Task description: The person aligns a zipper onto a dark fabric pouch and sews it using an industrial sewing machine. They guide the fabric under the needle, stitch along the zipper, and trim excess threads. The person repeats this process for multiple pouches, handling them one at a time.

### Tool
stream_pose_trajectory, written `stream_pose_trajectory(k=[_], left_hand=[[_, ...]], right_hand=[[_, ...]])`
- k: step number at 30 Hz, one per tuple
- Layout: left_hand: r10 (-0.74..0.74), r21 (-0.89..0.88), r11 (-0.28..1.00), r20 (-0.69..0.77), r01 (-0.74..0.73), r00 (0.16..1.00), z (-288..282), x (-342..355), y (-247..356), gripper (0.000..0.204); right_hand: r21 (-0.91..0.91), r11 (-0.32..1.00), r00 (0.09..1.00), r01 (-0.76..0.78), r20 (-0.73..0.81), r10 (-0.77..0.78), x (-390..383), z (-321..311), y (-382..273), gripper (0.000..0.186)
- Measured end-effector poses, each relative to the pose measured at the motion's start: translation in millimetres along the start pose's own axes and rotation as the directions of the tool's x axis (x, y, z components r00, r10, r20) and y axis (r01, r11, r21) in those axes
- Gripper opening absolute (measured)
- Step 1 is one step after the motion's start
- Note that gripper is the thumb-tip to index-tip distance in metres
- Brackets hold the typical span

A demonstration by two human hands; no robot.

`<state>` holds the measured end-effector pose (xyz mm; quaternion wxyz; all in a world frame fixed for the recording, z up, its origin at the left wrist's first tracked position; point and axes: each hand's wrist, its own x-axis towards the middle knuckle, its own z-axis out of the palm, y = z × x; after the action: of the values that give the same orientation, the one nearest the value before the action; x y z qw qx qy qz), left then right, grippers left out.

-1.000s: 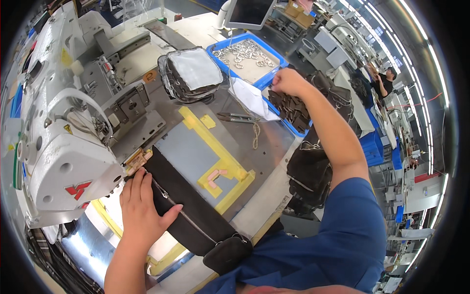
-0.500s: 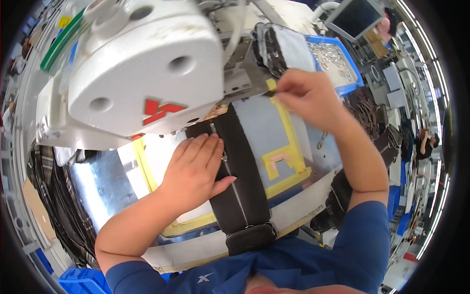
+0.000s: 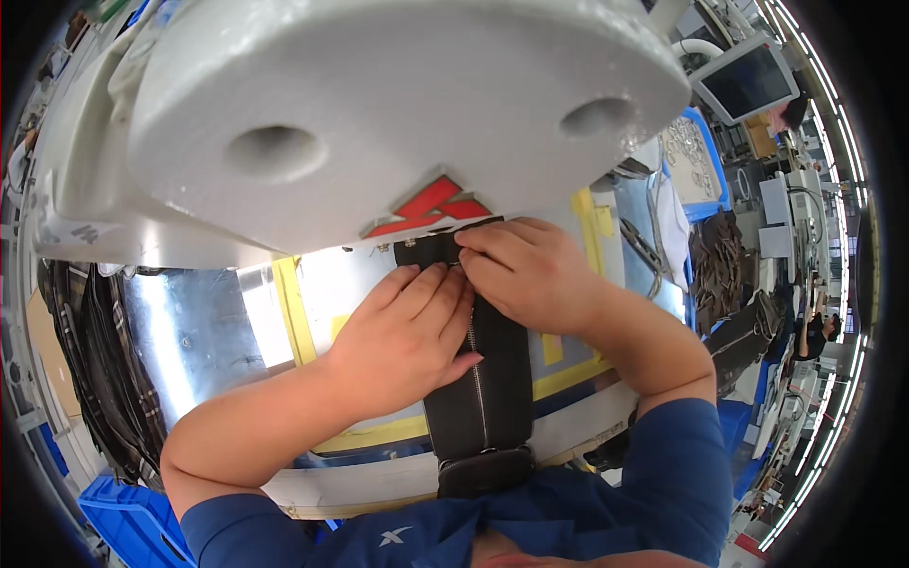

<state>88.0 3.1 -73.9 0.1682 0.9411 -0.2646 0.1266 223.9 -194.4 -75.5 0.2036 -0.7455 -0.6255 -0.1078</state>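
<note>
A long black fabric piece point(image 3: 507, 388) with a metal zipper point(image 3: 479, 383) down its middle lies on the worktable, its near end reaching my body. My left hand point(image 3: 402, 331) rests flat on it, fingers stretched out beside the zipper and thumb apart. At the far part of the strip, my right hand point(image 3: 530, 270) has its thumb and fingers pinched together over the zipper, close to the left fingertips. Whatever lies in that pinch is hidden. Just beyond both hands looms the white head of a sewing machine point(image 3: 407, 114), covering the strip's far end.
Yellow tape point(image 3: 288, 308) marks the shiny table plate point(image 3: 194, 327). Dark and plaid fabric pieces point(image 3: 109, 369) hang at the left, above a blue crate point(image 3: 133, 521). Far right are a blue-rimmed tray point(image 3: 721, 180) of metal parts, a monitor point(image 3: 753, 80) and another person point(image 3: 816, 336).
My right hand has come left from beside the yellow tape onto the black strip. The left hand stays on the fabric. The view has shifted, so the machine head looks larger and closer.
</note>
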Motion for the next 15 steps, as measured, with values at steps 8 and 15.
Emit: stream_pose_trajectory(k=[8,15], left_hand=[[0.008,-0.001,1.0,-0.01,-0.008,1.0,-1.2,0.8,-0.2,0.064],[0.005,-0.019,1.0,-0.005,-0.005,1.0,0.3,0.0,-0.5,0.067]], right_hand=[[0.025,0.998,0.995,-0.049,0.087,0.047,2.3,-8.2,0.3,0.017],[0.115,0.992,0.995,-0.053,0.093,0.043,0.3,-8.0,6.6,0.017]])
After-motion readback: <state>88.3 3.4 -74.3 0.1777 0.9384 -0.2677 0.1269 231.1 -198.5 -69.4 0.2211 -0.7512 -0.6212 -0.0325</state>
